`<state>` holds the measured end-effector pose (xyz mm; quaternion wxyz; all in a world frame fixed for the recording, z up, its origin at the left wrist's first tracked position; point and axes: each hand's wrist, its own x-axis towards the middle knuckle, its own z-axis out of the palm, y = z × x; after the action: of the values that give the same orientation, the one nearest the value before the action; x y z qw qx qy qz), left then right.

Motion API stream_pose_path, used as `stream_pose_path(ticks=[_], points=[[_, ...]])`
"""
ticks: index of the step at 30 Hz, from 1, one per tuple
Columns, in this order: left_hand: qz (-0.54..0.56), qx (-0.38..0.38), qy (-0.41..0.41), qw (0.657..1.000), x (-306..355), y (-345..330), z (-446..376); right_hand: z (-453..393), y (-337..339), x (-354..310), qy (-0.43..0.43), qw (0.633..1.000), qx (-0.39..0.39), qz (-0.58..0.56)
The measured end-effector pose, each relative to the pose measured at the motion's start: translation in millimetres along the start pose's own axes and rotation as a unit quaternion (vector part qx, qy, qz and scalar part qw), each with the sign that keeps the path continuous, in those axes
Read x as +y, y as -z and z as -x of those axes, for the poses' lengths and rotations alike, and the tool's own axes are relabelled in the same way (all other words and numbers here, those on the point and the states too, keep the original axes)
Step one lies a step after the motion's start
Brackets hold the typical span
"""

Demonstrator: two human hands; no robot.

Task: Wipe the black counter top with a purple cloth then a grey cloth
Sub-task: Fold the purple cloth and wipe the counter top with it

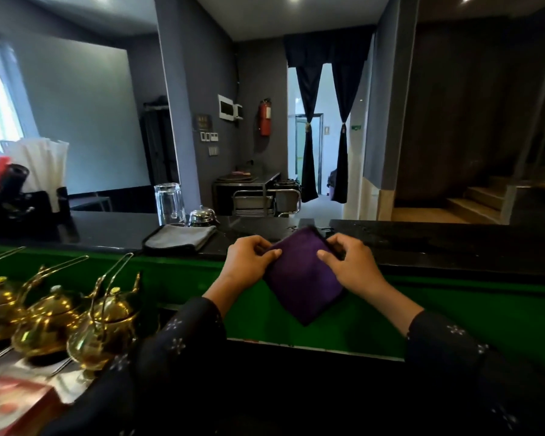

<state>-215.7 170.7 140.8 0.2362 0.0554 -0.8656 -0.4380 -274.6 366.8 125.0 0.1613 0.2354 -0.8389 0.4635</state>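
I held the folded purple cloth (pixel 306 275) pinched between my left hand (pixel 252 258) and right hand (pixel 348 259), above the black counter top's (pixel 422 243) near edge. Wiping seemingly hadn't begun; next I needed it flat on the surface. The grey cloth (pixel 178 239) lay waiting.

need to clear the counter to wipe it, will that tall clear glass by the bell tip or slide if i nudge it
The tall clear glass looks much taller than its base is wide, so a push near the rim would likely tip it. It appears empty, so probably light, and on the glossy black counter top a low push might slide it. Being glass, it is likely breakable; lifting it clear of the bell seems safer.
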Motion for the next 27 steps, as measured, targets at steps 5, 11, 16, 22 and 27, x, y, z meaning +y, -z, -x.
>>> stream_pose_path(ticks=[5,11,16,22,27], points=[[-0.015,0.004,-0.002,1.0,-12,20,-45,-54,-22,-17,0.004,0.998,-0.002,0.066],[-0.092,0.012,-0.012,0.996,-46,31,-102,-102,-73,-20,-0.05,0.99,-0.033,0.128],[-0.184,-0.073,-0.04,0.979,-75,35,-132,-114,-106,-21,-0.02,0.953,-0.034,0.299],[-0.346,-0.019,-0.047,0.937,-111,78,-156,-101,-124,-32,0.067,0.92,-0.247,0.296],[-0.347,-0.121,0.033,0.93,-146,93,-160,-113,-138,-27,-0.008,0.887,-0.314,0.338]])
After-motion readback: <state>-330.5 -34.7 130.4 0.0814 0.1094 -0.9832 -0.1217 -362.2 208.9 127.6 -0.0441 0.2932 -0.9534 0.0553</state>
